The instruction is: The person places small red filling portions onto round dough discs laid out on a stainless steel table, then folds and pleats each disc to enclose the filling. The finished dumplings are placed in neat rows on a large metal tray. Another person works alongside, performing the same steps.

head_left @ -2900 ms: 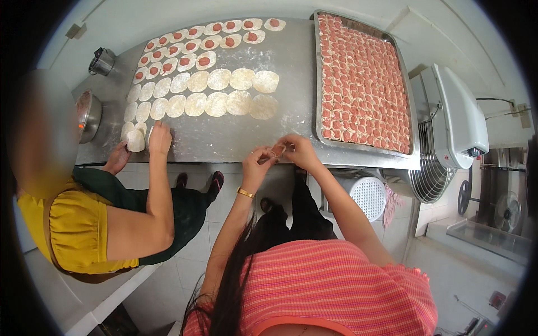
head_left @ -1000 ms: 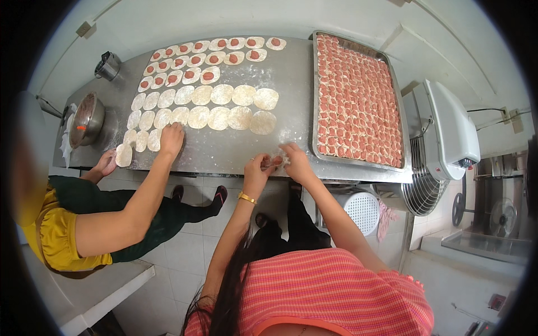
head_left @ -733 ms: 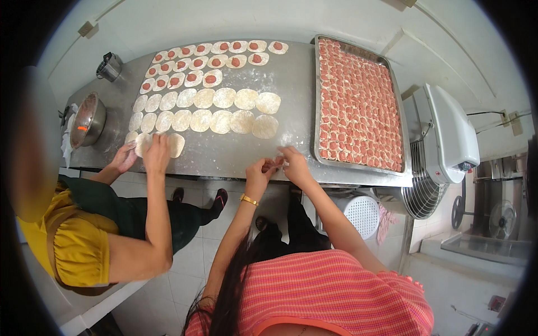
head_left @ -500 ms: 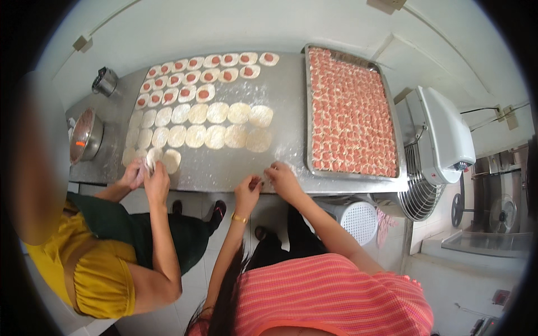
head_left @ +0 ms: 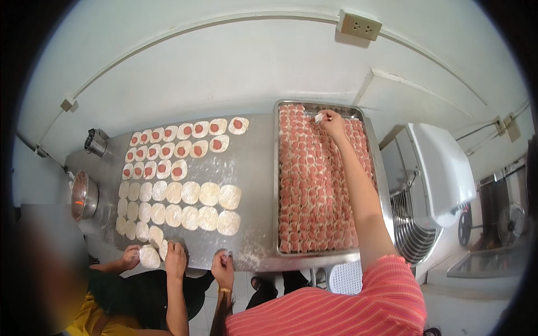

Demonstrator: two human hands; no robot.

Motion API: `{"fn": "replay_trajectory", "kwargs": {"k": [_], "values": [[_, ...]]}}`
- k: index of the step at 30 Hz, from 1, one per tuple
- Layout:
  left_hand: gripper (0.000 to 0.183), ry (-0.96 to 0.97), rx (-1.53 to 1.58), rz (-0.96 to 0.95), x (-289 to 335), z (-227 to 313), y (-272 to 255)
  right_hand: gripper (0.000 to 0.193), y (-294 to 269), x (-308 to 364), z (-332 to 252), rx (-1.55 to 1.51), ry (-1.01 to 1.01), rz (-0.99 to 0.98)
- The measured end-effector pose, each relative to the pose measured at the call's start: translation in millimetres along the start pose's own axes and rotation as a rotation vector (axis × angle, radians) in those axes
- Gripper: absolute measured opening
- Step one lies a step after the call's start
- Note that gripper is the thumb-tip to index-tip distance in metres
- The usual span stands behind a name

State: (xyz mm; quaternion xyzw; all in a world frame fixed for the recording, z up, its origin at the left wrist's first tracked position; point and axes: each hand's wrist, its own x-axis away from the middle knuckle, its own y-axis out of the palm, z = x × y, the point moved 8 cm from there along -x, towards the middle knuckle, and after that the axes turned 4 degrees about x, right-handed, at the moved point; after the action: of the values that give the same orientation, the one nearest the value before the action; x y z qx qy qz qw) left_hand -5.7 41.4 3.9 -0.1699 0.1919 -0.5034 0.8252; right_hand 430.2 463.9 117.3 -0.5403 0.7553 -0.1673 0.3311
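While the left hand [head_left: 222,264] stays out of the way at the near edge of the table [head_left: 258,168], the right hand [head_left: 333,122] is at the far end of the large metal tray [head_left: 277,179], fingertips pinched on one small, pale dumpling [head_left: 320,118]. Right grip: closed on that dumpling, which is above the tray's far end, beside a bare strip of metal; contact with the base cannot be told. Left grip: fingers curled, a pale patch showing among them; whether anything is held, cannot tell.

Technique, as judged: hold the piece lightly by its sides, lower it upright, filling uppermost, and seat it snugly against its neighbours without squashing their tops. Keep the forearm raised, since it spans the packed rows. Release by parting the fingers slightly, so the soft skin neither sticks nor tears.

Materials: the filled pieces [head_left: 305,196] form tight columns, rounded pink tops ringed by ruffled cream dough. On the table, flat wrappers [head_left: 191,191] are roundish, matte and flour-dusted; others farther back carry smooth pink dabs of filling [head_left: 200,129]. Loose flour [head_left: 246,259] streaks the brushed grey metal. To the left, a co-worker's hands [head_left: 176,259] handle thin, limp wrappers, near a round metal bowl [head_left: 91,200].
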Motion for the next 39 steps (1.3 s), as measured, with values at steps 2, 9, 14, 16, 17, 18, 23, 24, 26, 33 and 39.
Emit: {"fn": "replay_trajectory", "kwargs": {"k": [2,9,14,16,17,18,23,24,26,33,39], "values": [[0.022,-0.015,-0.077,0.044,4,3,-1,0.031,23,-43,17,0.083,-0.045,-0.050],[0.021,-0.113,-0.209,0.127,5,15,5,0.027,103,-95,42,0.355,-0.319,-0.227],[0.020,-0.145,-0.282,0.170,2,19,9,0.021,131,-97,49,0.413,-0.442,-0.295],[0.019,-0.190,-0.288,0.173,2,19,10,0.018,132,-95,47,0.417,-0.469,-0.300],[0.019,-0.171,-0.286,0.179,2,18,11,0.017,132,-95,48,0.394,-0.436,-0.340],[0.019,-0.152,-0.284,0.185,1,16,11,0.017,131,-94,49,0.370,-0.403,-0.381],[0.018,-0.139,-0.315,0.201,1,19,12,0.016,125,-93,45,0.269,-0.335,-0.550],[0.017,-0.153,-0.319,0.193,2,14,11,0.015,124,-93,44,0.250,-0.321,-0.576],[0.017,-0.176,-0.317,0.185,4,13,11,0.014,122,-90,41,0.238,-0.285,-0.617],[0.017,-0.144,-0.228,0.170,9,20,10,0.024,122,-94,52,0.124,-0.117,-0.578],[0.012,-0.199,-0.179,0.092,28,12,3,0.028,131,-110,81,0.166,-0.100,-0.530]]}}
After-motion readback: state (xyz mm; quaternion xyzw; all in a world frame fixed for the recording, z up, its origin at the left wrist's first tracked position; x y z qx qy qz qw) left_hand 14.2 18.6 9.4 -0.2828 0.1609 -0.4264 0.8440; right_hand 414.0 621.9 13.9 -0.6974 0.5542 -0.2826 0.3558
